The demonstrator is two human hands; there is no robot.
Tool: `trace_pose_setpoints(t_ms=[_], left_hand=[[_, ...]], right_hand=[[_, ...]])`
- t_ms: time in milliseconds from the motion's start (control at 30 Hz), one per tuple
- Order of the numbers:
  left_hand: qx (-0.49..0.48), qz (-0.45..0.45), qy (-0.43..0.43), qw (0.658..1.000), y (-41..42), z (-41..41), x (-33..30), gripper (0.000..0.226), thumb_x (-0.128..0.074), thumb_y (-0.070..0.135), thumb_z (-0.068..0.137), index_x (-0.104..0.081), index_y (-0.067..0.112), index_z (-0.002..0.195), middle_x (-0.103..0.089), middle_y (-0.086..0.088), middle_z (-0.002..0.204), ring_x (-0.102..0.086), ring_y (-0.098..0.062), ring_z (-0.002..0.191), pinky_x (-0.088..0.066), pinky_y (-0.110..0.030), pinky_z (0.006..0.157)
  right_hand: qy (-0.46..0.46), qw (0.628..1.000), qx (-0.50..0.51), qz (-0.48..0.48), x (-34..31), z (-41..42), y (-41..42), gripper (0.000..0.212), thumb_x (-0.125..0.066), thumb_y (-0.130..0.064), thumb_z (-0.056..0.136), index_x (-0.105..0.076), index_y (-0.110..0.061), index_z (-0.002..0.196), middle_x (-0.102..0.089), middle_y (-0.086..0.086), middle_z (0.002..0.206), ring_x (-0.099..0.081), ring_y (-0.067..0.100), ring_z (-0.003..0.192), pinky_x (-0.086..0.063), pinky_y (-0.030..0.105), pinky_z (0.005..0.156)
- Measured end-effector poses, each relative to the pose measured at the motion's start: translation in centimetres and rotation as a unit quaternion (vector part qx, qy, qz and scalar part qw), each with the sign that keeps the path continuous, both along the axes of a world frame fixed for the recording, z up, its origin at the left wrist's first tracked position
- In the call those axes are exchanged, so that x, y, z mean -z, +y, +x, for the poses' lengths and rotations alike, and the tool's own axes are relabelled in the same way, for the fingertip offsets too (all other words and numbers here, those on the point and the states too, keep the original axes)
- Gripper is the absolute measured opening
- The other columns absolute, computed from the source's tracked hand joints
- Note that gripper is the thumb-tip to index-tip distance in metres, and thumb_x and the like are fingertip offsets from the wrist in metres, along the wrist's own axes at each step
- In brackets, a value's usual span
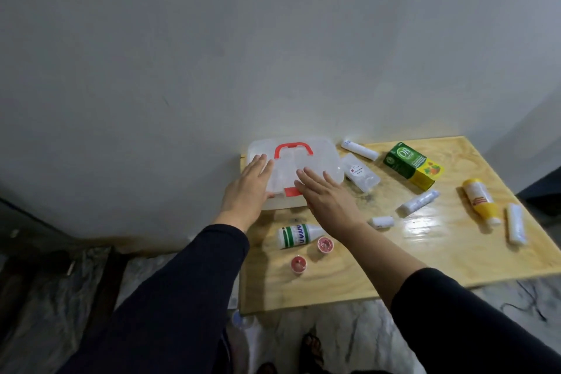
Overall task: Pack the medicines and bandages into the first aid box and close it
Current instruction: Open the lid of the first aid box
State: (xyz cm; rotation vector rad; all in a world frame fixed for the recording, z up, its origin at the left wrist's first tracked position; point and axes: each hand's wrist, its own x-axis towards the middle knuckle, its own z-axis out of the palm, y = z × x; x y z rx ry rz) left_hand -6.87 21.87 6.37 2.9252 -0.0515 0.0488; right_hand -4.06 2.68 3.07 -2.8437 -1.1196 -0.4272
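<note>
A translucent first aid box (321, 158) with a red handle and red latch stands shut at the table's back left corner. My left hand (247, 191) lies flat on its left side, fingers apart. My right hand (326, 196) hovers flat over its front right part and hides some of the latch. Loose on the table lie a green-striped white bottle (299, 235), two small red-capped pots (325, 244) (299, 264), several white bandage rolls (419, 202), a clear packet (361, 173), a green and yellow carton (413, 164) and a yellow bottle (481, 200).
The wooden table (425, 255) stands against a grey wall, with its front edge near me. Marble floor and my sandalled feet (312, 349) show below. A dark step or frame runs along the left.
</note>
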Motion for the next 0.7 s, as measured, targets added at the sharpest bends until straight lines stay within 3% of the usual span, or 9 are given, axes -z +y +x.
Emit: trace_pose_setpoints(t_ms=[167,300,433,500,600,700], left_hand=[[0.041,0.011,-0.032,0.999,0.1,-0.4,-0.9,0.069,-0.051,0.023,0.101,-0.010,0.016,0.156,-0.009,0.001,0.165,-0.007,-0.014,0.151,-0.023,-0.029,0.117],[0.091,0.036,-0.074,0.992,0.6,0.6,-2.4,0.064,-0.046,0.017,0.102,-0.011,0.014,0.156,-0.013,-0.001,0.164,-0.010,-0.015,0.151,-0.019,-0.026,0.118],[0.092,0.039,-0.120,0.988,1.6,2.7,-4.0,0.063,-0.044,0.003,0.102,-0.016,0.018,0.156,-0.018,0.002,0.163,-0.016,-0.013,0.150,-0.024,-0.024,0.116],[0.089,0.023,-0.136,0.986,1.8,3.6,-4.9,0.058,-0.040,0.002,0.103,-0.020,0.018,0.155,-0.020,0.003,0.162,-0.017,-0.012,0.150,-0.021,-0.023,0.116],[0.092,0.017,-0.153,0.984,2.1,5.1,-5.6,0.054,-0.037,0.002,0.103,-0.024,0.018,0.154,-0.023,0.003,0.161,-0.020,-0.012,0.149,-0.015,-0.020,0.115],[0.071,0.002,-0.159,0.985,2.3,6.3,-5.5,0.055,-0.037,0.002,0.103,-0.025,0.020,0.154,-0.024,0.006,0.161,-0.022,-0.009,0.148,-0.019,-0.022,0.116]], right_hand=[[-0.002,0.998,0.018,0.063,-1.8,-0.5,0.3,0.042,-0.071,-0.005,0.081,-0.064,-0.008,0.122,-0.060,0.011,0.133,-0.055,0.026,0.126,-0.051,0.049,0.099],[-0.036,0.994,0.027,0.101,-4.0,0.2,0.4,0.042,-0.071,-0.007,0.082,-0.063,-0.009,0.124,-0.062,0.010,0.132,-0.057,0.027,0.125,-0.050,0.046,0.100],[-0.032,0.971,0.161,0.173,-5.4,1.1,-0.1,0.054,-0.066,-0.022,0.087,-0.048,-0.008,0.136,-0.056,0.010,0.137,-0.052,0.028,0.128,-0.046,0.043,0.104],[-0.004,0.956,0.220,0.192,-5.2,1.4,-0.6,0.061,-0.062,-0.026,0.090,-0.038,-0.007,0.143,-0.047,0.012,0.145,-0.046,0.028,0.134,-0.039,0.041,0.109],[0.034,0.959,0.224,0.168,-4.1,1.9,-0.8,0.072,-0.055,-0.027,0.094,-0.015,-0.006,0.150,-0.018,0.011,0.159,-0.022,0.026,0.147,-0.023,0.038,0.118],[0.080,0.944,0.253,0.194,-3.5,2.5,0.2,0.080,-0.049,-0.033,0.095,0.003,-0.009,0.151,0.003,0.008,0.162,-0.003,0.022,0.150,-0.015,0.041,0.122]])
